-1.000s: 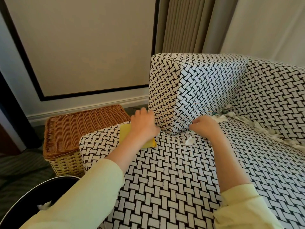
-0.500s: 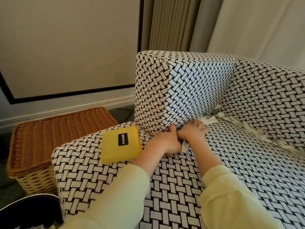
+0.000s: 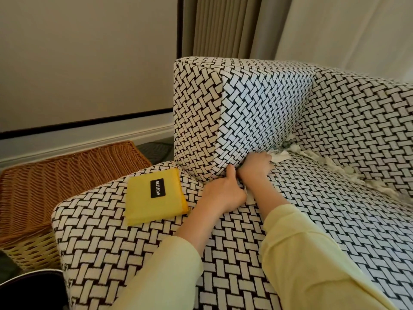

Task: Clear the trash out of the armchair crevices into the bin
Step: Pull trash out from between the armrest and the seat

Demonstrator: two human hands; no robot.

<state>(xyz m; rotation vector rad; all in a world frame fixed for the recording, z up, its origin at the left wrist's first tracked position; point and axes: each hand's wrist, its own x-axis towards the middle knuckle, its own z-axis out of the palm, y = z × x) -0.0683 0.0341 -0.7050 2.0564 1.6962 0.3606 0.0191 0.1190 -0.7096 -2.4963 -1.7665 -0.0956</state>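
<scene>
A flat yellow fabric pouch with a black label (image 3: 154, 196) lies on the seat corner in front of me — its zip edge faces right. Down to my left sits a brown woven wicker basket with a closed lid (image 3: 67, 175), against the pale wall panel with a dark border (image 3: 89, 63). Beige pleated curtains (image 3: 223, 25) hang behind — cream drapes (image 3: 346, 30) beside them.

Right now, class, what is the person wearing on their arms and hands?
Both arms wear loose, long, pale yellow-green sleeves: the left sleeve and the right sleeve end short of the wrists. The left hand and right hand are bare, without gloves. No watch or bracelet shows; any ring is too blurred to tell.
</scene>
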